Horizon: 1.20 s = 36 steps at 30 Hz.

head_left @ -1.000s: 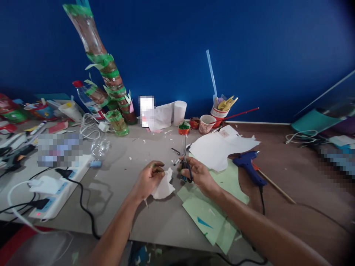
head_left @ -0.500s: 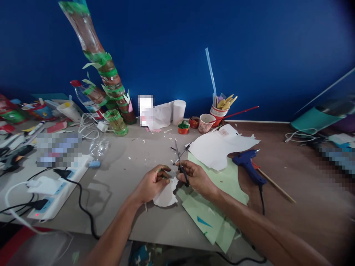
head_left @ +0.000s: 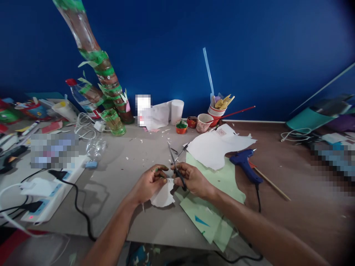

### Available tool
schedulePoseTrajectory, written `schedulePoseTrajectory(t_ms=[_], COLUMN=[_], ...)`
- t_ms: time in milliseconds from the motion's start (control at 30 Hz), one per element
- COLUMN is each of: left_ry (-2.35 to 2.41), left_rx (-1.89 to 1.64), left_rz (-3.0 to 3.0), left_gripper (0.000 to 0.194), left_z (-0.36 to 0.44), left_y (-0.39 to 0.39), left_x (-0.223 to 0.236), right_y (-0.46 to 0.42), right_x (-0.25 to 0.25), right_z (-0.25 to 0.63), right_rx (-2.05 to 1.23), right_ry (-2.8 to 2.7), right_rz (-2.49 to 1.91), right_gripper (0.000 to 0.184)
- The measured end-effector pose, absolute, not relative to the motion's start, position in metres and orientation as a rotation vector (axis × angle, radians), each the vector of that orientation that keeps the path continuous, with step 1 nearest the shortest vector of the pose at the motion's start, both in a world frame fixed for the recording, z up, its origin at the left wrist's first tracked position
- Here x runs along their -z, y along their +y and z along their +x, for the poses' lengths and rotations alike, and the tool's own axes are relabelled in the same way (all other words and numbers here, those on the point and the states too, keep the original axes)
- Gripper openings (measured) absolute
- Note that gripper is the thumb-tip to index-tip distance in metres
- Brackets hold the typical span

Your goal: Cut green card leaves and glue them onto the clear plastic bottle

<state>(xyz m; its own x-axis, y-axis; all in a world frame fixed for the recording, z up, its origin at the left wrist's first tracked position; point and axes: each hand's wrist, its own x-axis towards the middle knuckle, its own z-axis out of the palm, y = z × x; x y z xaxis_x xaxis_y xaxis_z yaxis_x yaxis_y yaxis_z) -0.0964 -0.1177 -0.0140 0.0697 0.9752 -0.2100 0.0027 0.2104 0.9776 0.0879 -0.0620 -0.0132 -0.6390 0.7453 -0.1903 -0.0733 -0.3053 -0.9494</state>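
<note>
Over the near surface (head_left: 119, 162), a white paper scrap (head_left: 163, 196) is pinched by the left hand (head_left: 149, 183) and scissors (head_left: 180, 179) are gripped beside it by the right hand (head_left: 195, 180), with green sheets (head_left: 227, 181), then a blue glue gun (head_left: 246, 165), farther right.

The paper (head_left: 163, 196) is white, ragged along its right edge. The dark-handled scissors (head_left: 178, 172) slant just beside it, tips forward.

Blue glue gun (head_left: 245, 165) near wooden stick (head_left: 273, 184); white power strip (head_left: 61, 190) at left.
</note>
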Motion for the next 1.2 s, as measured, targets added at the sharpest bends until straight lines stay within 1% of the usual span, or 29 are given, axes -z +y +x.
schedulePoseTrajectory(t_ms=[133,333,467,567,633,667,700,767,867,967,1033,1200], left_ry=[1.186,1.077,0.991,0.927,0.88,0.865,0.86,0.872,0.917,1.065,1.194,1.365], left_rx=[-1.017,-0.981,-0.998,-1.115,-1.157,-1.156,-1.141,-1.093,-1.034,-1.023,-1.044,-1.178], left_rz=[1.064,0.933,0.796,0.68,0.704,0.747,0.797,0.878,0.933,0.929,0.912,0.807], left_gripper=[0.037,0.046,0.049,0.066,0.077,0.08,0.079,0.071,0.054,0.036,0.032,0.031], left_z=[-0.1,-0.104,-0.111,-0.115,-0.113,-0.11,-0.107,-0.101,-0.095,-0.096,-0.097,-0.097], left_y=[-0.118,-0.121,-0.123,-0.123,-0.123,-0.123,-0.122,-0.122,-0.122,-0.122,-0.122,-0.117], left_x=[0.016,0.007,0.006,0.005,0.002,0.0,-0.001,0.0,0.009,0.025,0.034,0.043], right_y=[-0.062,-0.06,-0.055,-0.051,-0.051,-0.051,-0.052,-0.054,-0.057,-0.06,-0.062,-0.068], right_x=[0.012,0.015,0.013,0.009,0.007,0.006,0.006,0.007,0.01,0.011,0.011,0.007], right_z=[0.089,0.088,0.09,0.092,0.092,0.092,0.091,0.089,0.086,0.083,0.082,0.084], right_rx=[-1.973,-1.868,-1.758,-1.701,-1.674,-1.659,-1.649,-1.636,-1.617,-1.608,-1.617,-1.603], right_ry=[-1.395,-1.29,-1.248,-1.125,-1.036,-1.005,-0.987,-0.975,-1.005,-1.097,-1.171,-1.299], right_rz=[-0.877,-0.858,-0.909,-0.938,-0.937,-0.935,-0.932,-0.929,-0.944,-0.949,-0.937,-0.872], right_gripper=[0.045,0.046,0.042,0.044,0.045,0.046,0.046,0.047,0.046,0.042,0.041,0.039])
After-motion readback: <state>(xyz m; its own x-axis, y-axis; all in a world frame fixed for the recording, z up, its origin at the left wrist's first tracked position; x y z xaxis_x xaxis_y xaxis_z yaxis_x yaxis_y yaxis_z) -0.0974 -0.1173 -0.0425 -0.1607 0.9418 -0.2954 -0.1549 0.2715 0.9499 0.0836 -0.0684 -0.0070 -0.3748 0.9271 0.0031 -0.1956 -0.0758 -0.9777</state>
